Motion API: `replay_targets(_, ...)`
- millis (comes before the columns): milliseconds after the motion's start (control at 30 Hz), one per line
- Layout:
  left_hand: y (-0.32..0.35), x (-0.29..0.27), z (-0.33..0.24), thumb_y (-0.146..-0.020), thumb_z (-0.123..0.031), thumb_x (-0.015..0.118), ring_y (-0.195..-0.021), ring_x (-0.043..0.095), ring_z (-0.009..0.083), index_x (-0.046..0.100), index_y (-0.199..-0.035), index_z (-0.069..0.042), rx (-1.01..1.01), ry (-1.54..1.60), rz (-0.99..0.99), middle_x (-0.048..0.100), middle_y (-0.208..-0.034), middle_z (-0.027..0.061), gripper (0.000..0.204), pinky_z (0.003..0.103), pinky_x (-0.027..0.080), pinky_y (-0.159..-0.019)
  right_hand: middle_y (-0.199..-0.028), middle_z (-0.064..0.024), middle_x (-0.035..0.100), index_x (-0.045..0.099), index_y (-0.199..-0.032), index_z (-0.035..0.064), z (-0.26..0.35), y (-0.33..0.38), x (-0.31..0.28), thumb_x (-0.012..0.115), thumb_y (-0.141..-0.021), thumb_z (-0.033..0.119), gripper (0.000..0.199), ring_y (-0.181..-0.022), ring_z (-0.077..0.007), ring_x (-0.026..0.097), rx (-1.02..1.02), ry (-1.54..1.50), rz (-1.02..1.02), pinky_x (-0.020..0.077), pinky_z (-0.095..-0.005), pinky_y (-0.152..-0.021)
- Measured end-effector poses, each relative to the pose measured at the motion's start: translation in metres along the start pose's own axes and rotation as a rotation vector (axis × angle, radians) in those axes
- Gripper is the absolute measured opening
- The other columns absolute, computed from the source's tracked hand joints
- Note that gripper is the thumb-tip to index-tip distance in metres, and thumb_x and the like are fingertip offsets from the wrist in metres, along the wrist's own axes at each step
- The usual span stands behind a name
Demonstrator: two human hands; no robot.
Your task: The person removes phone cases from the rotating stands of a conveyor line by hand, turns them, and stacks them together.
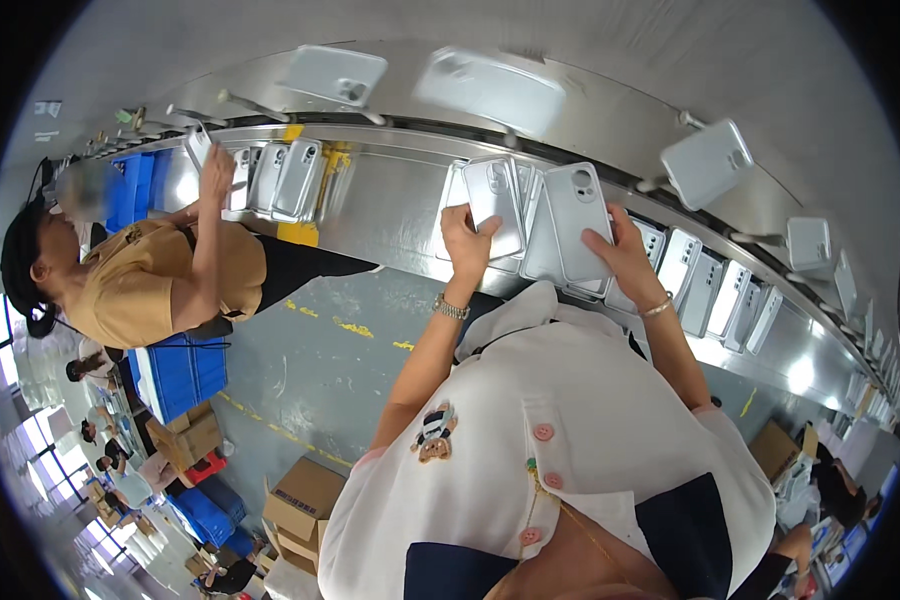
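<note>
My left hand (pixel 466 238) is closed on the lower left edge of a pale phone case (pixel 496 215), its thumb lying on the case. Higher on the right, my right hand (pixel 620 248) grips another pale phone case (pixel 573 212) by its right edge, with the camera cutout at the top. Beneath and between the two lie more cases (pixel 542 240) in overlapping stacks on the metal bench. A row of upright-leaning cases (pixel 678 262) runs along the bench to the right of my right hand.
Past the bench, phone cases (pixel 708 163) ride on pegs of a metal line, two of them blurred. At left, a co-worker (pixel 160 285) in a tan shirt holds a case beside more cases (pixel 297 178). Blue bins (pixel 185 375) and cardboard boxes (pixel 305 497) stand on the floor.
</note>
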State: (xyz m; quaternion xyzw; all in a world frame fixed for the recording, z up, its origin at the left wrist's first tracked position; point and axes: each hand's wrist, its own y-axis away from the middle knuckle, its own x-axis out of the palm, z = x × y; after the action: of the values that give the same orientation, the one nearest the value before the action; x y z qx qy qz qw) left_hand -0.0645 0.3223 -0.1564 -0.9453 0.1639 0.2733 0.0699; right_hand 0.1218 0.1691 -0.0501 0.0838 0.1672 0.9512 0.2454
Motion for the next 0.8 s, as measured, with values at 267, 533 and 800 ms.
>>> replay_targets(267,-0.006,-0.050,0.001,-0.087,-0.011,0.064,-0.085,0.063,0.0160,0.056,-0.109,0.000,-0.592,1.091,0.160,0.065,-0.101,0.0087,0.027,0.029,0.053,-0.076,-0.111,-0.0064,0.057,0.045,-0.124,-0.0010,0.010,-0.010,0.058,0.063,-0.083,0.010,0.046,-0.100,-0.0121,0.053,0.025,-0.005,0.163,0.0432,-0.0260,-0.089)
replay_targets(533,0.008,-0.149,0.012,-0.092,-0.011,0.055,-0.107,0.058,0.0220,0.042,-0.126,-0.001,-0.738,1.331,0.205,0.055,-0.120,0.0112,0.038,0.036,0.052,-0.089,-0.109,-0.0066,0.057,0.043,-0.127,0.0003,0.052,-0.068,0.168,0.064,-0.086,0.015,0.048,-0.098,-0.0112,0.055,-0.019,-0.227,0.216,0.0455,-0.0255,-0.086)
replay_targets(800,0.014,-0.187,0.017,-0.094,-0.009,0.051,-0.110,0.057,0.0233,0.039,-0.129,-0.001,-0.767,1.300,0.149,0.053,-0.123,0.0119,0.038,0.036,0.051,-0.091,-0.105,-0.0084,0.057,0.046,-0.117,0.0014,0.093,-0.182,0.199,0.069,-0.082,0.020,0.046,-0.092,-0.0139,0.057,-0.308,-0.289,0.101,0.0498,-0.0274,-0.074)
